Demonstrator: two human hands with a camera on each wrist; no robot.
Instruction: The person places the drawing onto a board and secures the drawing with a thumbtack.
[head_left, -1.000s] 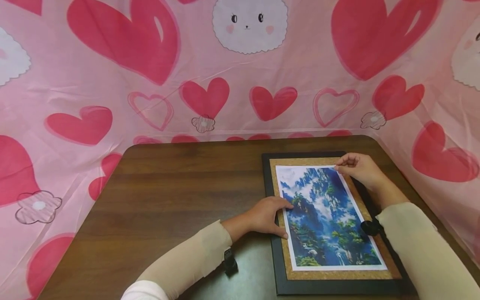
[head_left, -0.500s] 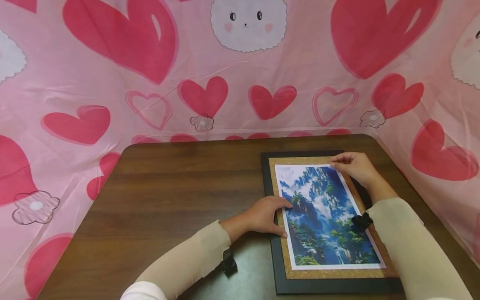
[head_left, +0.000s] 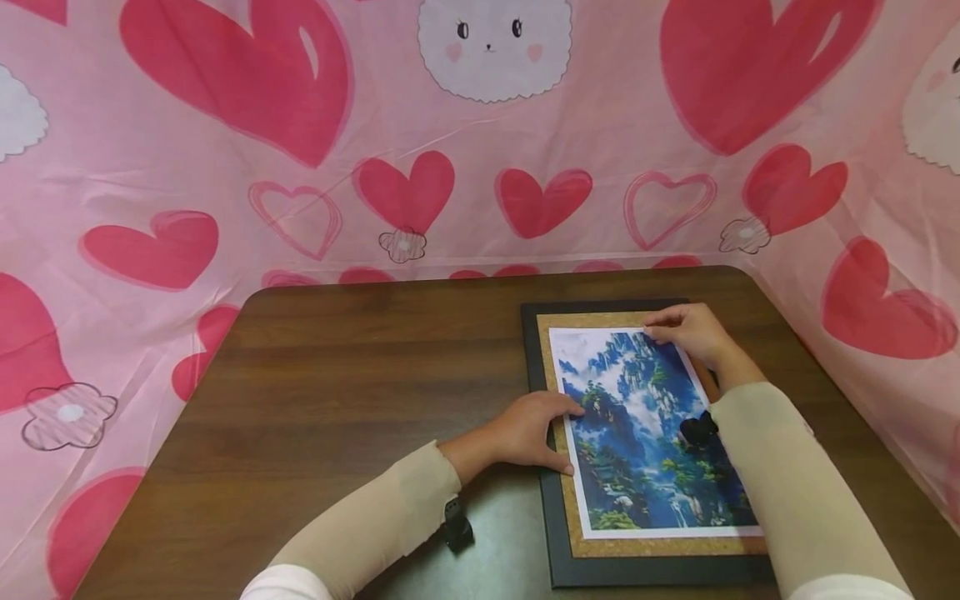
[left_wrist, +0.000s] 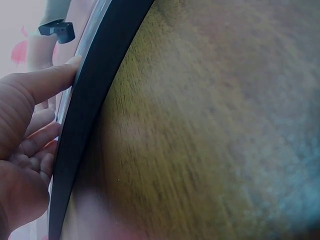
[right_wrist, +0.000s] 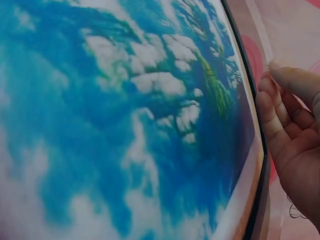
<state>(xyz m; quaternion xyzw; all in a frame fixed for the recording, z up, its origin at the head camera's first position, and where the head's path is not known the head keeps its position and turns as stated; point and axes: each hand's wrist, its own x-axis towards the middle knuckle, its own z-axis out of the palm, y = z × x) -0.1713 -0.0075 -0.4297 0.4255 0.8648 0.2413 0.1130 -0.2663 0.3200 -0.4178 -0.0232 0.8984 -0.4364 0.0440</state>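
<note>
A white-bordered landscape print of blue mountains and green trees lies on a cork board edged by a black frame. My left hand rests at the print's left side, thumb and forefinger spread with tips on its white border. In the left wrist view, that hand reaches over the black frame edge. At the print's top edge, right of its middle, is my right hand, thumb and forefinger tips close together. I cannot tell whether they pinch anything. The right wrist view shows its fingers bent beyond the board's edge.
The board lies on the right part of a dark brown wooden table. A pink cloth with red hearts hangs behind and at both sides. Small black devices are strapped at both wrists, the right one over the print.
My right hand has moved left along the print's top edge from the upper right corner, its forearm now covering more of the print's lower right. The left hand keeps its place.
</note>
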